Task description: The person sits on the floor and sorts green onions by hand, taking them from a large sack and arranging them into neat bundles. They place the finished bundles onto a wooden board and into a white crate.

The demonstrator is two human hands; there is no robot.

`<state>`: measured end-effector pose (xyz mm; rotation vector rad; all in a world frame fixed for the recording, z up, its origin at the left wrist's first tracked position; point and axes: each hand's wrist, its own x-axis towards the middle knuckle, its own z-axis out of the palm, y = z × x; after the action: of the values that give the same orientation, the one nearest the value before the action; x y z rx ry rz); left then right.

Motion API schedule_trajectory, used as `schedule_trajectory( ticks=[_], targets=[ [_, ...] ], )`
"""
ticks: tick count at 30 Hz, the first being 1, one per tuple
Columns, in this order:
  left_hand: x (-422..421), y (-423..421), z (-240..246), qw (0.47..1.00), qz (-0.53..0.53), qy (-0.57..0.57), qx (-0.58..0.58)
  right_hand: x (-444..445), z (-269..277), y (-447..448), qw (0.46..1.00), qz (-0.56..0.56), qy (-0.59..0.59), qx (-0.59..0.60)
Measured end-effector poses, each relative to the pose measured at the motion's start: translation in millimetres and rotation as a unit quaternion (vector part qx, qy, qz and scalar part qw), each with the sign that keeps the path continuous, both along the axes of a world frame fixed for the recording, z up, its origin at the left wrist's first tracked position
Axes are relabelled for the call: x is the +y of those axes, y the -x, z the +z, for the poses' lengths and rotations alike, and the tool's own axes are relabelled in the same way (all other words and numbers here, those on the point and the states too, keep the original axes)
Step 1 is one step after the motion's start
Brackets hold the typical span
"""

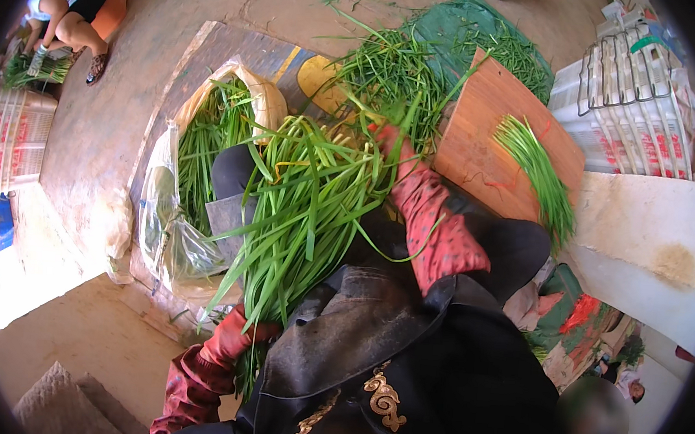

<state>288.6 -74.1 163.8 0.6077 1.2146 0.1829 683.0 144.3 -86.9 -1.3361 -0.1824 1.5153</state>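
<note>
A large loose bunch of garlic chives [308, 208] lies across my lap, over a dark, soiled apron [350, 333]. My left hand [246, 331], in a red glove, grips the leafy lower end of the bunch. Beside the pale stem ends is my right hand [397, 147], also in red and blurred; green blades show at its fingers, but its hold on them is unclear. One long blade curls past the patterned right sleeve [432, 224]. Just beyond that hand spreads a heap of loose green leaves [396, 68].
Left of my knee, a clear plastic bag [159, 202] holds more chives. A neat tied bundle [537, 177] rests on a tilted wooden board [477, 129] at right. White plastic crates [631, 111] stand behind it. At far left, another person [69, 17] handles greens.
</note>
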Motion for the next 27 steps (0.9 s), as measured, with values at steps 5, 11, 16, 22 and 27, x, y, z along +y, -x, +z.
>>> schedule_trajectory(
  ticks=[5,11,16,22,27],
  targets=[
    [-19.9,15.0,-11.7,0.999,0.028,-0.014,-0.018,38.8,12.5,-44.1,0.999,-0.025,0.015,0.018],
    [-27.0,23.9,-3.4,1.000,0.010,-0.013,0.006,30.3,154.0,-68.6,0.961,0.126,0.026,-0.244],
    [-24.4,13.9,-1.0,0.999,-0.009,-0.041,0.017,-22.7,216.3,49.8,0.746,0.558,0.019,-0.362],
    [-21.6,-2.1,1.3,0.990,-0.024,-0.142,-0.003,-59.4,135.9,99.3,0.682,0.532,-0.065,-0.498],
    [-22.3,14.6,-8.9,0.998,-0.061,-0.030,-0.004,-38.6,105.6,76.0,0.634,0.467,-0.035,-0.615]
  ],
)
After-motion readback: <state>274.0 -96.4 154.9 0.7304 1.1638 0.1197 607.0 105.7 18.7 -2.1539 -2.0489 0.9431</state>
